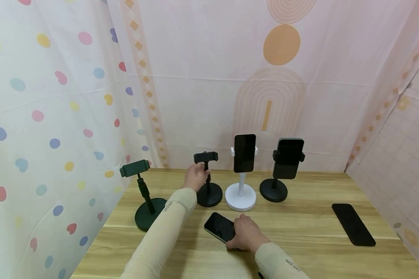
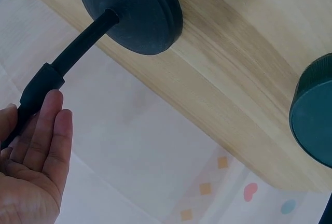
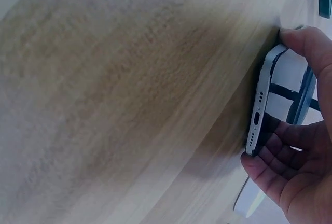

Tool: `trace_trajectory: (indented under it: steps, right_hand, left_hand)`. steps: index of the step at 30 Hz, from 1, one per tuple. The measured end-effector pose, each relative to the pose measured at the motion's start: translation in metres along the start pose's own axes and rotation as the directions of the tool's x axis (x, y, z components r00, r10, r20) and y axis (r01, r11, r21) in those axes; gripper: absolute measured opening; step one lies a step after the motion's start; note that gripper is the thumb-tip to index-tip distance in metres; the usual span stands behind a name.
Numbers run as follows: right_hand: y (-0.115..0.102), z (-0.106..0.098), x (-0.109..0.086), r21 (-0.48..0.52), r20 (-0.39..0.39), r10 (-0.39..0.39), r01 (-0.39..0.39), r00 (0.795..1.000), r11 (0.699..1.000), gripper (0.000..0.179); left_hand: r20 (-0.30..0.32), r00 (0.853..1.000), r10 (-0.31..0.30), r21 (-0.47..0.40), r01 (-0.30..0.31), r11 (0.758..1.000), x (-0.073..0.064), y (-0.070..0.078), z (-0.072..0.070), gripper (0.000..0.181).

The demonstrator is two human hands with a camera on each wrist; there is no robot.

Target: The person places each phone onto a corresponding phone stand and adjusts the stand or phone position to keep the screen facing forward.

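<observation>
My left hand (image 1: 194, 176) holds the stem of a black phone stand (image 1: 210, 196). In the left wrist view, the thumb and fingers of the left hand (image 2: 37, 164) are around that stem, below a thicker collar; the round base (image 2: 137, 14) shows too. The clamp (image 1: 206, 157) on top holds no phone. Nearer the front, my right hand (image 1: 246, 234) grips a dark-screened phone (image 1: 219, 226) by its near end. Seen from the right wrist, thumb and fingers of the right hand (image 3: 303, 175) pinch opposite edges of the phone (image 3: 258, 107), its port end facing the camera.
A white stand (image 1: 241, 197) and another black stand (image 1: 274, 190) each hold an upright phone. To the left stands a dark green stand (image 1: 150, 213) with no phone in its clamp. Another black phone (image 1: 354, 224) lies on the wooden table (image 1: 307, 248) at right. Patterned curtains (image 1: 195, 108) hang behind.
</observation>
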State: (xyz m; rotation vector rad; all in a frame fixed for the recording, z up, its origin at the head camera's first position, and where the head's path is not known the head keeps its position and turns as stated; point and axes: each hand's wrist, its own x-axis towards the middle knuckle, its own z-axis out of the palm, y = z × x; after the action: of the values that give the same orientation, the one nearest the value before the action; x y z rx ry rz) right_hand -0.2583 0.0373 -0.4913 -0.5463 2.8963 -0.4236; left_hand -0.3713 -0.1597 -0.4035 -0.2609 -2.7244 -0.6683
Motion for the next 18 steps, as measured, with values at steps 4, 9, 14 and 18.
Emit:
trace_trajectory:
  steps: [4, 9, 14, 18]
  right_hand:
    - [0.0021, -0.0017, -0.0016, 0.004, -0.005, 0.011, -0.011, 1.000, 1.000, 0.062]
    - [0.0033, -0.0035, -0.0031, 0.005, -0.018, 0.023, -0.023, 1.000, 1.000, 0.063]
    - [0.0046, -0.0038, -0.0030, 0.014, -0.030, 0.041, -0.041, 0.999, 0.999, 0.068]
    - [0.0053, -0.0031, -0.0040, 0.044, -0.059, 0.049, -0.047, 0.997, 0.998, 0.068]
  left_hand:
    - [-0.004, 1.000, -0.001, 0.007, 0.001, 1.000, 0.0007, -0.0006, 0.0014, 0.020]
    - [-0.005, 1.000, -0.005, 0.003, 0.005, 1.000, 0.0004, -0.0004, 0.0017, 0.020]
    - [0.000, 1.000, -0.021, -0.006, 0.021, 1.000, 0.0007, -0.0003, 0.0021, 0.021]
    - [0.008, 0.999, -0.032, -0.010, 0.032, 0.999, 0.0010, 0.0011, 0.0012, 0.022]
